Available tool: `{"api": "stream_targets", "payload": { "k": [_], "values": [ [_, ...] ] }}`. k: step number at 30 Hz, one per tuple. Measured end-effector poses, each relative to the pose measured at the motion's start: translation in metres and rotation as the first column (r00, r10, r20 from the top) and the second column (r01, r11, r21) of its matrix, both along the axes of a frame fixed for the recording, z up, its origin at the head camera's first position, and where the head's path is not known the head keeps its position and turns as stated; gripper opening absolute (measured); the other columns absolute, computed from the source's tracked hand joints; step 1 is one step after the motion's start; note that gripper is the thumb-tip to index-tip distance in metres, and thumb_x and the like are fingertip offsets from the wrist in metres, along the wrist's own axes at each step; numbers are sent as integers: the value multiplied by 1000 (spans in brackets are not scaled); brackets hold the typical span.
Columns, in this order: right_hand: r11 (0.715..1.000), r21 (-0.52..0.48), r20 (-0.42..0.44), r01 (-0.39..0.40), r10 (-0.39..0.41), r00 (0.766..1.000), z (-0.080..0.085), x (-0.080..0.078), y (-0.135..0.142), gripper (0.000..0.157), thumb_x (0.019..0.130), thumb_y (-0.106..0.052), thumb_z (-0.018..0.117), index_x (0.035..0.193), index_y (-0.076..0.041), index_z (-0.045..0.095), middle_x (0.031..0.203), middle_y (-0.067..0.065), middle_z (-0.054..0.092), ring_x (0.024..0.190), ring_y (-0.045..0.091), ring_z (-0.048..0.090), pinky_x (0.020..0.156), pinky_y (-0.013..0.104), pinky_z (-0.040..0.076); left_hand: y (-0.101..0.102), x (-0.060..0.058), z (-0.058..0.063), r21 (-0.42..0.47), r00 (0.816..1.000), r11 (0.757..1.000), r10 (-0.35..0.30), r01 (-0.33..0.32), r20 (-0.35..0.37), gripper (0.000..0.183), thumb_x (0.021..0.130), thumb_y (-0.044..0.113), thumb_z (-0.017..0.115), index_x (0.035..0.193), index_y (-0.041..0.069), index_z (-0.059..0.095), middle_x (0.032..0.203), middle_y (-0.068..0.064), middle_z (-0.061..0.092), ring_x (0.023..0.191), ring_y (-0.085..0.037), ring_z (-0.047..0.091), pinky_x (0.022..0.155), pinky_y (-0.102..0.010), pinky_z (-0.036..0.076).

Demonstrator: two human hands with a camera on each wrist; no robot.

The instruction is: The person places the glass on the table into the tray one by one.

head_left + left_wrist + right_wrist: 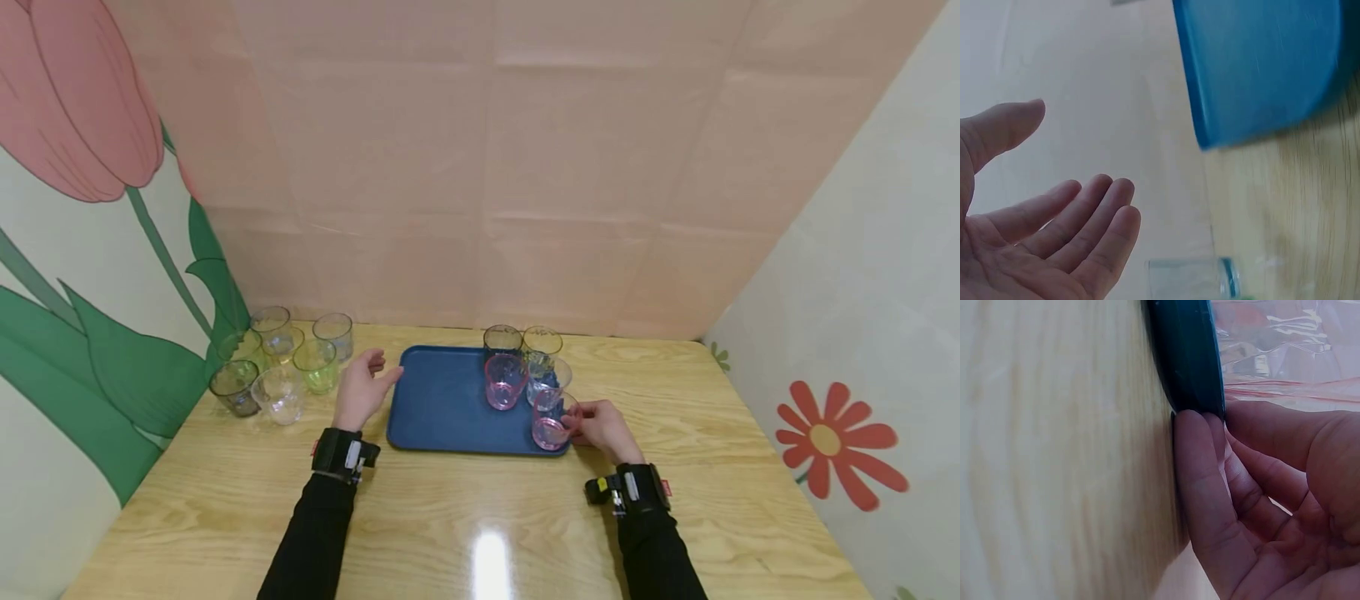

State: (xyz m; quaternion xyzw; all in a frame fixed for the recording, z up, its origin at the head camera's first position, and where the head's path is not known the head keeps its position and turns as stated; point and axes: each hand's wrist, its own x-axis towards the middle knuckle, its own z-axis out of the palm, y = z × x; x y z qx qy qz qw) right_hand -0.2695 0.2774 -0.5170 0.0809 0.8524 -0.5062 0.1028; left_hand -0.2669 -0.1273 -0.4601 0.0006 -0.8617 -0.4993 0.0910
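Observation:
A blue tray (438, 400) lies on the table, with several glasses standing on its right side. Its near right corner has a pink glass (550, 431); behind are another pink glass (505, 385), a clear glass (542, 383), a grey glass (501, 337) and a yellowish glass (543, 340). My right hand (604, 427) is at that corner; in the right wrist view its thumb and fingers pinch the tray rim (1194, 369). Beside the tray's left edge, my left hand (363, 390) is held with fingers extended and nothing in the palm (1016, 262).
At the table's left stand several more glasses, among them a green glass (318, 367), a dark grey glass (236, 390) and a clear glass (280, 398). A pink-covered wall (480, 208) rises behind the wooden table (420, 517).

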Motion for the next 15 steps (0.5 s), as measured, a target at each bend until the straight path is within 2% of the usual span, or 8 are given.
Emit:
{"api": "stream_targets", "payload": {
  "k": [3, 7, 12, 15],
  "values": [
    [1000, 7, -10, -4, 4, 1000, -1, 1, -1, 11, 94, -7, 64, 94, 3, 68, 84, 8, 65, 71, 15, 64, 66, 33, 59, -7, 2, 3, -33, 998, 998, 61, -61, 8, 57, 94, 25, 66, 139, -5, 48, 134, -26, 56, 123, -39, 54, 103, -49, 44],
    [1000, 11, -21, 0, 0, 1000, -2, 1, -1, 10, 93, -7, 65, 92, 3, 68, 82, 7, 65, 70, 14, 64, 66, 33, 59, -19, 4, 5, -146, 984, 973, 171, -177, -54, 53, 94, 26, 65, 134, -7, 52, 125, -28, 60, 114, -40, 58, 95, -52, 48],
    [1000, 17, -9, 7, -7, 1000, -2, 0, 0, 10, 94, -7, 64, 92, 2, 68, 84, 7, 66, 71, 15, 64, 66, 32, 59, -33, 7, 10, -219, 936, 915, 307, -340, -173, 45, 90, 22, 69, 122, -9, 60, 113, -30, 65, 99, -45, 63, 82, -54, 51],
    [1000, 24, 0, 9, -9, 1000, 0, 0, 0, 9, 94, -7, 64, 93, 1, 68, 88, 8, 66, 71, 15, 64, 66, 32, 59, -42, 10, 13, -226, 909, 888, 357, -401, -213, 47, 89, 21, 70, 123, -10, 59, 115, -32, 63, 104, -49, 60, 87, -57, 49]
  ]
}}
